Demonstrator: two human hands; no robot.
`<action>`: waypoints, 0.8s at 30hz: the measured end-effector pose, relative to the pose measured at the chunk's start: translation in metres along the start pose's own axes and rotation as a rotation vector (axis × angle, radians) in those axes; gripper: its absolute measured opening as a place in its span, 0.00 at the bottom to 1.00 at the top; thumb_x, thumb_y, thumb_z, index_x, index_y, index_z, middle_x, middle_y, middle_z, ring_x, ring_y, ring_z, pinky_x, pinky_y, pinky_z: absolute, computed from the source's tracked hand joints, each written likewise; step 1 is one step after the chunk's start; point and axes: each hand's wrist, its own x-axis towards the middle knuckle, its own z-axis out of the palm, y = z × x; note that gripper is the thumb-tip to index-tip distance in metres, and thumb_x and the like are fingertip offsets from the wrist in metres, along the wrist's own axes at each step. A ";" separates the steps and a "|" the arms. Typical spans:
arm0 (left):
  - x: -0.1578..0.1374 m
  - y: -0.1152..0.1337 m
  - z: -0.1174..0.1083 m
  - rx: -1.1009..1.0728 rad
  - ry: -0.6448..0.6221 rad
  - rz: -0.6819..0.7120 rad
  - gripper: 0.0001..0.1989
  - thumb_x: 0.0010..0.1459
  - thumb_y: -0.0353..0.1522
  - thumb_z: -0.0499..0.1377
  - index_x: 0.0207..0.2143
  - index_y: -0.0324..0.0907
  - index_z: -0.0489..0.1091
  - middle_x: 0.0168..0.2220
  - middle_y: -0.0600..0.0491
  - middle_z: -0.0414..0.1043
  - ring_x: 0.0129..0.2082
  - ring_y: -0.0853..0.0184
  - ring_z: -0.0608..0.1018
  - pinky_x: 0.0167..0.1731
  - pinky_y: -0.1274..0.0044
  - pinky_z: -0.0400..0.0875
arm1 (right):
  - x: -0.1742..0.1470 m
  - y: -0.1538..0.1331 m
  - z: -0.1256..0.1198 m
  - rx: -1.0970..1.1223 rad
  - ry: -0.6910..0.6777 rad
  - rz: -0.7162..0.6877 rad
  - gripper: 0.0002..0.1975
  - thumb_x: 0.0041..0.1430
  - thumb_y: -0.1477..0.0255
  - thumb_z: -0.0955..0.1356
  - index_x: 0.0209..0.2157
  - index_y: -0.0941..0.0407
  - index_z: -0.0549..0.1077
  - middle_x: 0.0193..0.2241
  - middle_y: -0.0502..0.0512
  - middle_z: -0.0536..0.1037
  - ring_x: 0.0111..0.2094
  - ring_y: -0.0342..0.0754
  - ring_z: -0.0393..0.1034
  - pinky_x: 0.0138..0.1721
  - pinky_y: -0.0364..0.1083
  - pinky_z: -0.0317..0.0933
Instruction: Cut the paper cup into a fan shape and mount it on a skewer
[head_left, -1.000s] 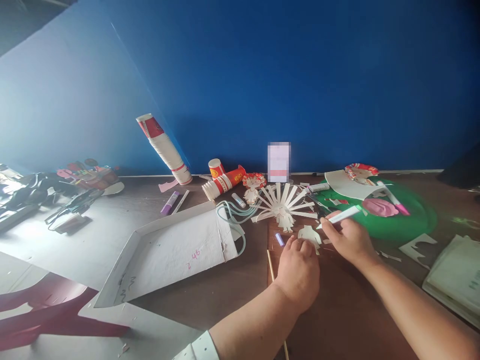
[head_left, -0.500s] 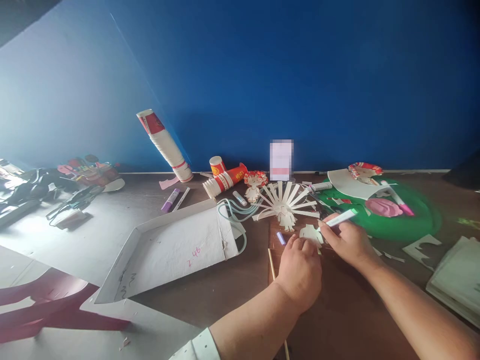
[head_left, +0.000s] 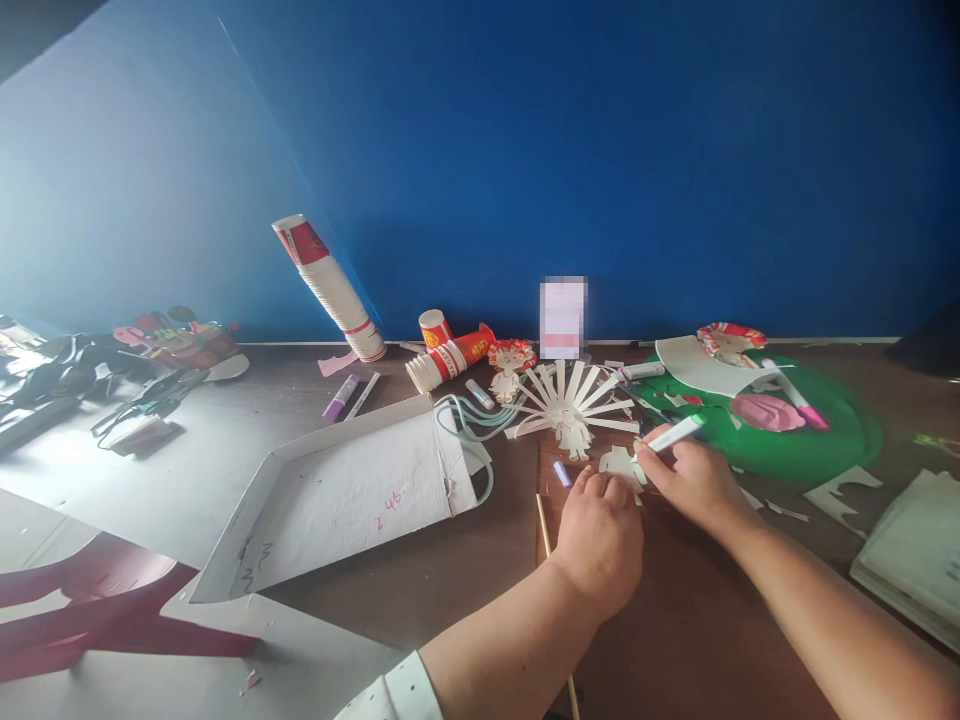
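Observation:
My right hand [head_left: 697,485] grips a white marker [head_left: 675,434] with a green end, its lower end at a small white paper cutout [head_left: 621,464] on the table. My left hand [head_left: 602,540] is closed, its curled fingertips on the cutout's near edge; part of the paper is hidden beneath them. A purple marker cap [head_left: 562,474] lies left of the cutout. Just behind stands a paper figure [head_left: 573,436] against a fan of white paper strips [head_left: 579,388]. Another paper figure with a red-and-white top [head_left: 507,385] is farther left.
An open white box lid [head_left: 330,500] lies at left, with a cable [head_left: 469,420] at its end. Behind are paper cups [head_left: 454,362] and a tall leaning cup stack [head_left: 334,292]. A thin wooden stick [head_left: 544,525] runs beside my left arm. A green tray [head_left: 832,440] holds paper pieces.
The marker and my right hand have shifted slightly left and down over the paper cutout. My left hand stays in place.

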 end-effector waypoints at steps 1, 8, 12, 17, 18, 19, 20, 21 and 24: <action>0.000 0.000 0.000 0.003 0.000 -0.001 0.14 0.55 0.27 0.52 0.43 0.34 0.71 0.40 0.44 0.72 0.45 0.60 0.73 0.59 0.67 0.62 | 0.000 0.000 0.000 0.002 0.003 -0.002 0.13 0.56 0.62 0.64 0.24 0.55 0.71 0.19 0.57 0.79 0.21 0.52 0.76 0.25 0.45 0.64; 0.000 0.000 0.000 -0.016 -0.006 -0.004 0.14 0.56 0.27 0.52 0.43 0.34 0.71 0.41 0.45 0.72 0.45 0.60 0.72 0.59 0.67 0.61 | 0.003 -0.005 -0.003 0.010 -0.009 0.004 0.12 0.55 0.63 0.64 0.23 0.54 0.70 0.20 0.57 0.79 0.22 0.52 0.76 0.26 0.45 0.65; -0.001 0.000 0.000 -0.019 -0.002 -0.002 0.14 0.57 0.27 0.51 0.44 0.35 0.71 0.41 0.45 0.72 0.45 0.60 0.72 0.60 0.67 0.60 | 0.003 -0.007 -0.005 0.009 -0.025 0.033 0.12 0.54 0.63 0.64 0.23 0.54 0.70 0.20 0.57 0.79 0.23 0.53 0.76 0.26 0.45 0.65; -0.001 0.000 0.000 -0.023 0.006 -0.002 0.14 0.57 0.27 0.51 0.43 0.35 0.71 0.42 0.45 0.71 0.46 0.60 0.72 0.60 0.67 0.59 | 0.001 -0.008 -0.007 0.032 -0.039 0.055 0.12 0.55 0.62 0.64 0.24 0.54 0.70 0.16 0.54 0.76 0.19 0.51 0.73 0.24 0.45 0.63; -0.001 0.000 0.000 -0.026 0.008 -0.007 0.14 0.57 0.27 0.51 0.44 0.35 0.71 0.41 0.45 0.71 0.45 0.60 0.72 0.60 0.67 0.59 | 0.001 -0.008 -0.008 0.035 -0.036 0.062 0.12 0.55 0.62 0.64 0.24 0.53 0.70 0.16 0.53 0.76 0.18 0.50 0.72 0.24 0.45 0.63; -0.001 0.000 0.000 -0.030 0.008 -0.012 0.14 0.58 0.27 0.51 0.44 0.34 0.71 0.41 0.45 0.71 0.45 0.60 0.72 0.61 0.67 0.59 | 0.000 -0.008 -0.009 0.035 -0.028 0.071 0.12 0.55 0.62 0.64 0.24 0.53 0.70 0.16 0.53 0.75 0.18 0.49 0.72 0.24 0.45 0.62; -0.001 0.000 -0.001 -0.033 0.006 -0.015 0.14 0.58 0.27 0.51 0.44 0.34 0.71 0.41 0.45 0.71 0.45 0.60 0.72 0.61 0.67 0.59 | 0.000 -0.008 -0.009 0.035 -0.019 0.079 0.12 0.55 0.62 0.64 0.24 0.53 0.70 0.16 0.53 0.76 0.17 0.49 0.71 0.24 0.44 0.62; -0.001 0.000 -0.001 -0.035 0.002 -0.016 0.14 0.58 0.27 0.51 0.44 0.34 0.71 0.41 0.45 0.71 0.45 0.60 0.72 0.60 0.67 0.59 | -0.001 -0.008 -0.010 0.035 -0.011 0.087 0.11 0.56 0.62 0.64 0.25 0.53 0.69 0.16 0.53 0.76 0.17 0.49 0.71 0.24 0.44 0.62; 0.000 0.000 -0.001 -0.036 -0.008 -0.012 0.14 0.58 0.27 0.51 0.44 0.34 0.71 0.42 0.45 0.71 0.45 0.60 0.72 0.60 0.67 0.59 | -0.001 -0.007 -0.010 0.042 -0.022 0.093 0.11 0.55 0.61 0.64 0.25 0.53 0.69 0.16 0.52 0.76 0.16 0.48 0.70 0.23 0.44 0.61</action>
